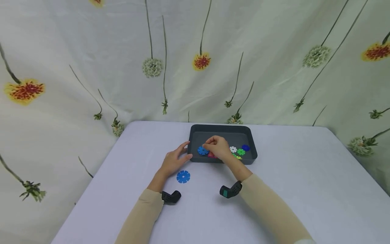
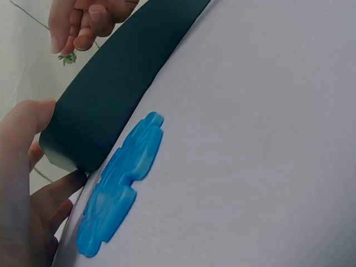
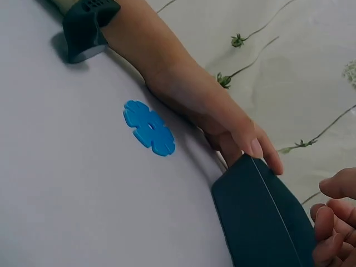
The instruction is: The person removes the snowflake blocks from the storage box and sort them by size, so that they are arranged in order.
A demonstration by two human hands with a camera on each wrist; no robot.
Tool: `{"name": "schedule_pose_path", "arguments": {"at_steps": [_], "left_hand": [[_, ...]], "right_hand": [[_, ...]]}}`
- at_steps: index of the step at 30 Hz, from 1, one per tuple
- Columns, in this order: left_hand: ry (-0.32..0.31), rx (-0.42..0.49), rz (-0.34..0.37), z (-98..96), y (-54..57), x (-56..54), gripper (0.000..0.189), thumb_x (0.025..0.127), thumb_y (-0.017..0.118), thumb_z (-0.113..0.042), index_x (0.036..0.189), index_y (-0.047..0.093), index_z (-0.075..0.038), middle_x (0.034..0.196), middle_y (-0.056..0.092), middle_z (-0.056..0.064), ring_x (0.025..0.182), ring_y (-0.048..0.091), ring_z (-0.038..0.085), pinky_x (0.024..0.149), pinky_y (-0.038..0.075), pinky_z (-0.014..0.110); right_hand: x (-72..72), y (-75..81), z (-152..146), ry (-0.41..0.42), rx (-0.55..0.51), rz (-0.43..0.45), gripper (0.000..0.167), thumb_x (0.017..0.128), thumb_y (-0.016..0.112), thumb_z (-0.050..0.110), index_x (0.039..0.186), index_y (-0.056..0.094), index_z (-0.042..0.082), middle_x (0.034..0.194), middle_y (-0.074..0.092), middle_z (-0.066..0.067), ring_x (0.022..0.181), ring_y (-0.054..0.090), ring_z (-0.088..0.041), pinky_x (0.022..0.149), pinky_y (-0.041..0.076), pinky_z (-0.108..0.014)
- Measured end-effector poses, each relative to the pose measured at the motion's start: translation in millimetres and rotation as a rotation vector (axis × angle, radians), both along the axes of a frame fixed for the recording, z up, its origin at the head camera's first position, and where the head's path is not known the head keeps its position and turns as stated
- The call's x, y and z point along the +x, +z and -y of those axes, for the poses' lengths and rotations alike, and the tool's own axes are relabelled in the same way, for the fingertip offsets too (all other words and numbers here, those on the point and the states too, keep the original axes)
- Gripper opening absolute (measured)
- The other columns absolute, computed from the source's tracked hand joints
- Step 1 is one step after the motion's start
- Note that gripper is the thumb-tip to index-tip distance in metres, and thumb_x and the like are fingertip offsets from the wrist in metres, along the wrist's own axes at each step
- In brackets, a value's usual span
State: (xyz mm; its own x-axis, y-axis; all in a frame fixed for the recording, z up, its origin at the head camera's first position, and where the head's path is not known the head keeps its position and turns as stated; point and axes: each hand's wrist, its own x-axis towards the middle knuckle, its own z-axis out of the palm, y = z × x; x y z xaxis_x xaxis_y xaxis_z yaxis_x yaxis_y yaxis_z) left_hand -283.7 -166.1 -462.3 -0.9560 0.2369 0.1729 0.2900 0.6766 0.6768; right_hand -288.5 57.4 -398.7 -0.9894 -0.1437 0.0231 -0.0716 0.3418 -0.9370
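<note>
Blue plastic disc (image 1: pixel 201 151), shaped like a flower, lies inside the dark grey rectangular tray (image 1: pixel 225 128), near its left edge. The right hand (image 1: pixel 220 148) is just over it; I cannot tell if its fingertips pinch anything. The left hand (image 1: pixel 173 162), fingers apart, touches the tray's left edge.

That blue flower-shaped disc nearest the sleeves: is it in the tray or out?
Out: the blue disc lies flat on the table, in front of the dark tray; both wrist views show it outside.

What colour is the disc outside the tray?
The disc is blue, clearest in the right wrist view.
</note>
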Motion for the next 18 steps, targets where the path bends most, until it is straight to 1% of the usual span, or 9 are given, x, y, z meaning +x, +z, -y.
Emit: {"name": "schedule_pose_path", "arguments": {"at_steps": [2, 4, 9, 12, 18], "left_hand": [[-0.001, 0.003, 0.000, 0.3, -0.2, 0.4, 0.063, 0.095, 0.054, -0.050, 0.151, 0.036, -0.028, 0.139, 0.055, 0.011, 0.135, 0.040, 0.039, 0.110, 0.018, 0.064], [-0.002, 0.007, -0.005, 0.5, -0.5, 0.4, 0.063, 0.095, 0.054, -0.050, 0.151, 0.036, -0.028, 0.138, 0.055, 0.011, 0.135, 0.040, 0.039, 0.110, 0.018, 0.064], [-0.004, 0.006, -0.010, 0.5, -2.3, 0.2, 0.063, 0.095, 0.054, -0.050, 0.152, 0.036, -0.028, 0.138, 0.056, 0.011, 0.136, 0.040, 0.038, 0.110, 0.017, 0.064], [-0.004, -0.002, -0.011, 0.1, -2.5, 0.7, 0.064, 0.095, 0.053, -0.051, 0.152, 0.035, -0.027, 0.138, 0.056, 0.011, 0.135, 0.040, 0.037, 0.110, 0.017, 0.063], [-0.009, 0.005, -0.020, -0.2, 0.4, 2.4, 0.063, 0.096, 0.053, -0.049, 0.151, 0.036, -0.025, 0.138, 0.056, 0.011, 0.135, 0.042, 0.037, 0.110, 0.018, 0.063]], "right_hand": [[-5.4, -2.1, -1.0, -0.014, 0.023, -0.008, 0.016, 0.088, 0.073, 0.014, 0.094, 0.064, 0.002, 0.073, 0.059, -0.004, 0.062, 0.060, -0.024, 0.056, 0.049, -0.026], [-10.3, -4.7, -1.7, -0.020, 0.045, -0.020, 0.016, 0.088, 0.073, 0.014, 0.094, 0.064, 0.002, 0.074, 0.060, -0.005, 0.066, 0.060, -0.024, 0.058, 0.050, -0.028], [-19.4, -12.5, -1.7, -0.021, 0.115, -0.028, 0.016, 0.088, 0.072, 0.016, 0.094, 0.065, 0.003, 0.077, 0.062, -0.004, 0.067, 0.057, -0.015, 0.060, 0.046, -0.025], [-22.5, -17.1, -0.4, -0.027, 0.148, -0.022, 0.016, 0.088, 0.072, 0.016, 0.094, 0.066, 0.003, 0.079, 0.063, -0.005, 0.068, 0.056, -0.014, 0.060, 0.046, -0.025], [-24.7, -22.7, 3.8, -0.032, 0.216, -0.025, 0.017, 0.088, 0.072, 0.016, 0.095, 0.065, 0.003, 0.083, 0.064, -0.005, 0.072, 0.057, -0.016, 0.064, 0.047, -0.028]]}}
